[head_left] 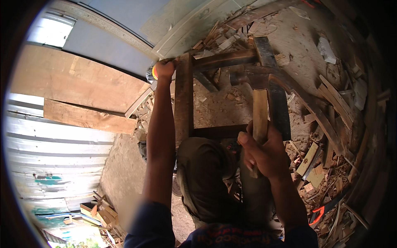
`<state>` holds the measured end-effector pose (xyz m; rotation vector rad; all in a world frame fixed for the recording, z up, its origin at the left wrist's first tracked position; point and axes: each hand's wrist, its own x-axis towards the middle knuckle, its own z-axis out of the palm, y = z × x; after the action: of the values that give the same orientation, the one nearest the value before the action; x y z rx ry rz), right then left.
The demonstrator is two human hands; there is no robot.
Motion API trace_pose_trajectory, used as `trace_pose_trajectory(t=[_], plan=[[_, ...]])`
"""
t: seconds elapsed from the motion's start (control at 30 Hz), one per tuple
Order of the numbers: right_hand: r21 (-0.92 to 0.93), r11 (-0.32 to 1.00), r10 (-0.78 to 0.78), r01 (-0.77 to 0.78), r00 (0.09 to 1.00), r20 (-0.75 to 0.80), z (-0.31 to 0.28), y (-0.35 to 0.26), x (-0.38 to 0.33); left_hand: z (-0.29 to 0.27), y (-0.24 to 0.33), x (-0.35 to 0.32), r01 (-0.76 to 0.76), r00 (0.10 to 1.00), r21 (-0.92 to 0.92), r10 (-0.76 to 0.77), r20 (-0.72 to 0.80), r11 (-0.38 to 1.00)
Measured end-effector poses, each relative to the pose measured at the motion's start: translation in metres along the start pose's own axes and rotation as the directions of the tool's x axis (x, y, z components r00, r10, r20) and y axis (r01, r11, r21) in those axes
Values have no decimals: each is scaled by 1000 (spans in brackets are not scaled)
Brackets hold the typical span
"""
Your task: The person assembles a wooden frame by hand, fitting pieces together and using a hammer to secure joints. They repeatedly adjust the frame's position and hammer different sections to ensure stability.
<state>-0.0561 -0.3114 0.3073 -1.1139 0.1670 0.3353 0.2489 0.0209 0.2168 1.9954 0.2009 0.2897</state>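
Note:
My right hand (269,151) is wrapped round the wooden handle of a hammer (259,111), whose dark head is raised over the right side of a dark wooden frame (183,99). My left arm is stretched forward. At its end my left hand (165,69) is closed beside the far end of the frame's left beam, fingertips at the wood. Whatever those fingers hold is hidden. Just left of that hand shows a round thing with a yellow and red face (154,72), partly covered by it. The frame's near crosspiece lies just beyond my knees (206,165).
Wood offcuts (316,165) and shavings litter the ground at the right. A tool with an orange handle (317,215) lies among them. Corrugated metal sheets (58,153) and plywood panels (78,78) stand on the left. A pale panel (124,25) rises beyond the frame.

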Motion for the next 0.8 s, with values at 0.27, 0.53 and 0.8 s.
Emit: trace_pose_trajectory(t=[0.27,0.53,0.8], plan=[[-24,1000,-12,13,1000,7,-2,1,0,-2,-8,8,72,997,-144,-71,12,987],[50,999,-19,20,1000,-9,-2,-1,2,-12,-19,7,63,998,-255,-56,35,965],[54,999,6,-6,1000,-9,-1,3,0,-11,-31,14,-167,985,-53,168,29,985]])
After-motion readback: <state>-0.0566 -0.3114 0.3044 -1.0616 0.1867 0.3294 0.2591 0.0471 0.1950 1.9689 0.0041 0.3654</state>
